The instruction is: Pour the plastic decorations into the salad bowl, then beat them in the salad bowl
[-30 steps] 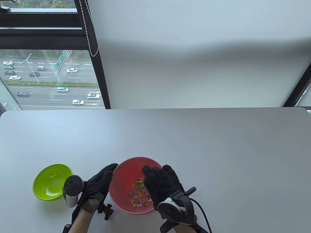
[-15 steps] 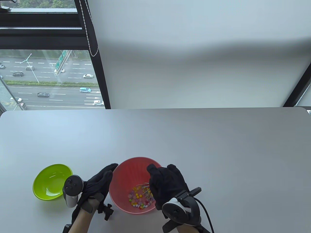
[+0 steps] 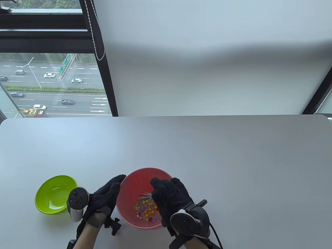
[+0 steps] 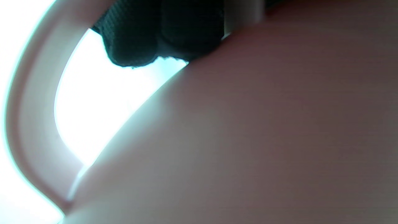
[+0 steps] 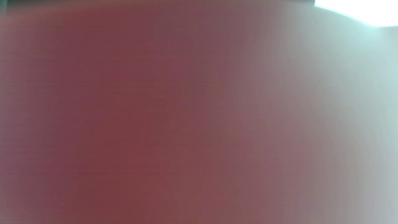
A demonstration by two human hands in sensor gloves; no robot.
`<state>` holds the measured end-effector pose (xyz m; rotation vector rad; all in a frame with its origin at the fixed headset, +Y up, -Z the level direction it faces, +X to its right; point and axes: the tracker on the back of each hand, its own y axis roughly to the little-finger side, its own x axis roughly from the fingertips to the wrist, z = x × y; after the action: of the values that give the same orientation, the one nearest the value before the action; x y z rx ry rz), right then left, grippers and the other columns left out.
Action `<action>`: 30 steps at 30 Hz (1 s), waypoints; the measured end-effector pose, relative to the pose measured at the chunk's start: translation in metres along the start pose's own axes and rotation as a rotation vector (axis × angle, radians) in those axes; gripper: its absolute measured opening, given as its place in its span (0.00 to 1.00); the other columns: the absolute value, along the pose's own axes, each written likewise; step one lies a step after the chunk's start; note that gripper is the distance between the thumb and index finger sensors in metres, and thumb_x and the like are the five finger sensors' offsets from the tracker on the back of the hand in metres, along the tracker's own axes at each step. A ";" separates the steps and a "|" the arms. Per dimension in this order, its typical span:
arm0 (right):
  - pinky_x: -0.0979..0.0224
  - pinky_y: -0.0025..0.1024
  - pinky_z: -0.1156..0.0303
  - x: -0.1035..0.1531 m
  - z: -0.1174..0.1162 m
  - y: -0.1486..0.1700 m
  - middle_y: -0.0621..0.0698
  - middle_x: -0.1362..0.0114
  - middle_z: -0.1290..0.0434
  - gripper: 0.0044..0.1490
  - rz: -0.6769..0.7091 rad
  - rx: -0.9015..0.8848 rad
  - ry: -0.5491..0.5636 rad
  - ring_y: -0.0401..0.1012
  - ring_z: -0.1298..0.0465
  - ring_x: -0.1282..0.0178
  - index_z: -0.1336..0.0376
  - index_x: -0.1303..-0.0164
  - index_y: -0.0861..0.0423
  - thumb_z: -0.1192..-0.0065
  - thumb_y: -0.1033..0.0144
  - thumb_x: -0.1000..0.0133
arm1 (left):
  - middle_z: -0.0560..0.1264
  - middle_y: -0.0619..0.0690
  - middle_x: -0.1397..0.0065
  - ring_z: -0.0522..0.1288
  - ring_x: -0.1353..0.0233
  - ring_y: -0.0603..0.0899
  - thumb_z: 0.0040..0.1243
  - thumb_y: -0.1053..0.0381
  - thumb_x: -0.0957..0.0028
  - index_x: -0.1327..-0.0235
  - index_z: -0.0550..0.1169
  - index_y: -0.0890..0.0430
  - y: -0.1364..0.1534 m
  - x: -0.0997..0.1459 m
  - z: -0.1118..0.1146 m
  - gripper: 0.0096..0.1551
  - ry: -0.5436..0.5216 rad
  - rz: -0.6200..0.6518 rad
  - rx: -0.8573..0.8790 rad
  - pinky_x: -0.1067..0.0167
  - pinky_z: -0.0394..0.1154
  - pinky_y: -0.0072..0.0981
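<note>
A pink salad bowl (image 3: 140, 171) stands near the table's front edge with small colourful plastic decorations (image 3: 144, 212) scattered on its bottom. My right hand (image 3: 168, 195) hovers over the bowl's right half, fingers curled round the handle of a wire whisk (image 3: 145, 198); its thin wires reach down among the decorations. My left hand (image 3: 109, 191) lies flat against the bowl's left outer wall with straight fingers. The left wrist view shows gloved fingertips (image 4: 149, 37) touching the bowl wall (image 4: 248, 140). Only a red blur of the bowl (image 5: 140, 124) fills the right wrist view.
A lime-green bowl (image 3: 55, 194) with nothing in it sits left of my left hand. The grey table (image 3: 207, 150) stretches back to a window and a white blind.
My right hand swung right, then back left over the bowl with the whisk. The decorations have shifted and bunched toward the bowl's middle-left. The left hand has stayed put.
</note>
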<state>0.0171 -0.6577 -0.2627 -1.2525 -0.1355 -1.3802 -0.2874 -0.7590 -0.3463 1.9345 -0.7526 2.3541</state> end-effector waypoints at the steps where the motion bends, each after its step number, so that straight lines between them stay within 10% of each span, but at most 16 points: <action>1: 0.20 0.50 0.37 0.000 0.000 -0.001 0.43 0.29 0.31 0.32 0.007 0.019 0.000 0.42 0.19 0.45 0.46 0.21 0.44 0.45 0.51 0.35 | 0.80 0.50 0.57 0.78 0.48 0.61 0.43 0.34 0.40 0.30 0.74 0.54 0.000 0.000 0.000 0.35 0.000 0.000 0.000 0.31 0.66 0.62; 30: 0.24 0.48 0.33 0.001 0.013 0.007 0.42 0.39 0.26 0.29 -0.037 -0.066 0.067 0.40 0.19 0.58 0.43 0.23 0.45 0.47 0.51 0.35 | 0.80 0.50 0.57 0.78 0.48 0.61 0.43 0.34 0.40 0.30 0.74 0.54 0.000 0.000 0.000 0.35 0.000 0.000 -0.001 0.31 0.66 0.62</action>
<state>0.0301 -0.6508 -0.2606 -1.2620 -0.0670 -1.4675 -0.2874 -0.7591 -0.3461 1.9337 -0.7536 2.3537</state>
